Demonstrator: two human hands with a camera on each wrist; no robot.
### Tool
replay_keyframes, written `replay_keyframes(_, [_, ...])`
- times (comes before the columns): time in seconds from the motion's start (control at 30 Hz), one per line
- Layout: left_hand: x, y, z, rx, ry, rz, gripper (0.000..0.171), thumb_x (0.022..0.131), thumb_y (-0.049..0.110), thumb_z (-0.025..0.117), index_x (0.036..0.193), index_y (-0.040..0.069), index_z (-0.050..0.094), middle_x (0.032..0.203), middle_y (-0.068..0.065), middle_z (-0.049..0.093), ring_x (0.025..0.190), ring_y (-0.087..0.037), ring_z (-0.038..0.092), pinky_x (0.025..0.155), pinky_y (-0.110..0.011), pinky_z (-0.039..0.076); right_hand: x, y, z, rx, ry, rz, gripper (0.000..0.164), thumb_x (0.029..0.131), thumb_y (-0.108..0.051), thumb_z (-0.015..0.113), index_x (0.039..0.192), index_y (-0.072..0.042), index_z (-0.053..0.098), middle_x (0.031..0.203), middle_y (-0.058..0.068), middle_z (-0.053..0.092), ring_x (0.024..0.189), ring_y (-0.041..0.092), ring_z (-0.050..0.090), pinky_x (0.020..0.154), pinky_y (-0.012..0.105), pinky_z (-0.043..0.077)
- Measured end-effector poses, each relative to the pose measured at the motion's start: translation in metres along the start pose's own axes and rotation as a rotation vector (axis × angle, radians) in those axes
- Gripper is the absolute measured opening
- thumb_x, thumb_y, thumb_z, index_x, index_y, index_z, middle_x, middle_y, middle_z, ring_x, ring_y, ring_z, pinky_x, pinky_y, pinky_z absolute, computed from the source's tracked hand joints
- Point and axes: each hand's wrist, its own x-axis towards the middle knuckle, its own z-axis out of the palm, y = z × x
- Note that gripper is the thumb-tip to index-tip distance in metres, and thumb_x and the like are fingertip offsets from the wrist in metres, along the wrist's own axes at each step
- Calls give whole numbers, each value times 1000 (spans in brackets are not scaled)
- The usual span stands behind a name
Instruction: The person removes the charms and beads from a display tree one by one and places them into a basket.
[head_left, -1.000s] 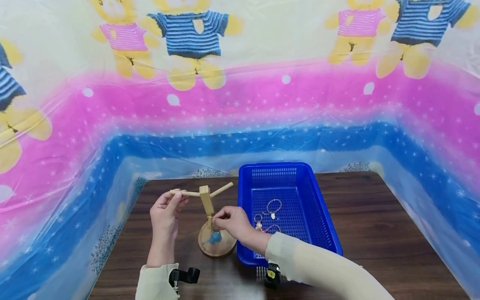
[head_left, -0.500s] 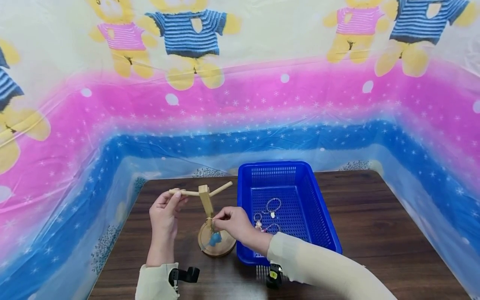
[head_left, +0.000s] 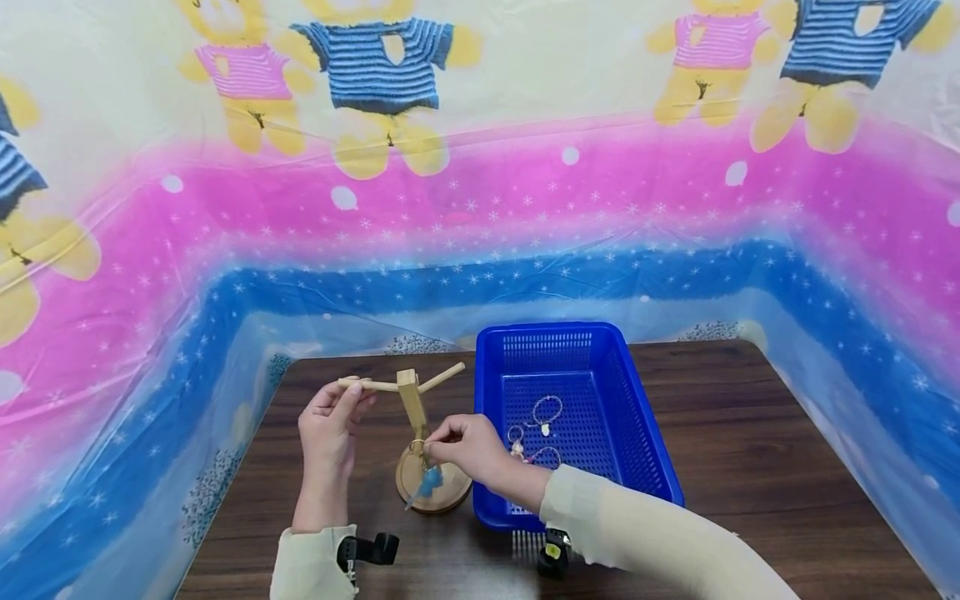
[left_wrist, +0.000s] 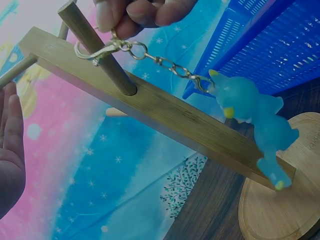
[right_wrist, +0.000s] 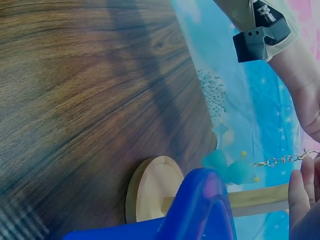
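Note:
A wooden peg stand (head_left: 412,402) rises from a round base (head_left: 450,498). My left hand (head_left: 335,429) pinches the stand's left peg (head_left: 382,387) near its tip. With thumb and forefinger, my right hand (head_left: 472,446) pinches the metal clasp of a keychain (left_wrist: 170,65). In the left wrist view, the gold clasp (left_wrist: 102,51) loops around a front peg (left_wrist: 100,47) partway along it. A chain runs from it to a translucent blue figure (left_wrist: 260,120) with yellow tips, hanging before the post and above the base. Right fingertips partly hide the clasp's end.
A blue plastic basket (head_left: 645,417) stands right of the stand, under my right forearm. Several charm rings and keychains (head_left: 547,412) lie in it. The dark wooden table (head_left: 757,467) is backed by a printed cloth (head_left: 525,200).
The clasp has shifted slightly down and toward me at the peg, and the blue figure has swung a little. My right hand has barely moved; my left hand stays on the left peg.

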Motion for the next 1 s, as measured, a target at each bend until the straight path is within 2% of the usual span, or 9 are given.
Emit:
replay_keyframes(0.17, [0,0,1,-19,-4,4,24,97,-8,61,88,8,75,84,0,80,75,-6,77,71,-18,65,-1,-1,-2,-8,-27,1,9,92,-3,71,90,4,76,96,20,77,71,4,68,69,22,64])
replay_keyframes(0.4, [-1,0,1,-20,-7,5,24,97,-9,61,87,7,76,83,0,80,75,-6,77,71,-18,65,-3,-1,-5,-32,-43,-33,9,91,-5,72,89,2,77,97,20,77,71,2,65,65,16,59])
replay_keyframes(0.53, [-1,0,1,-20,0,0,24,97,-9,61,87,8,75,83,0,80,75,-7,77,71,-18,65,-5,-1,-7,-41,-61,-45,9,91,-5,72,90,2,77,98,21,77,71,1,65,65,16,58])
replay_keyframes(0.73, [0,0,1,-32,-3,2,24,97,-9,61,87,7,76,83,-1,80,75,-7,77,71,-18,65,-7,-3,-10,-45,-91,-63,10,92,-5,71,92,3,77,97,23,76,71,1,64,69,26,62])
replay_keyframes(1.0, [0,0,1,-50,-7,4,24,97,-9,61,86,7,75,83,-2,80,75,-8,77,70,-18,65,-9,-5,-10,-38,-103,-67,10,92,-5,71,92,3,77,95,24,76,69,0,64,65,14,55])
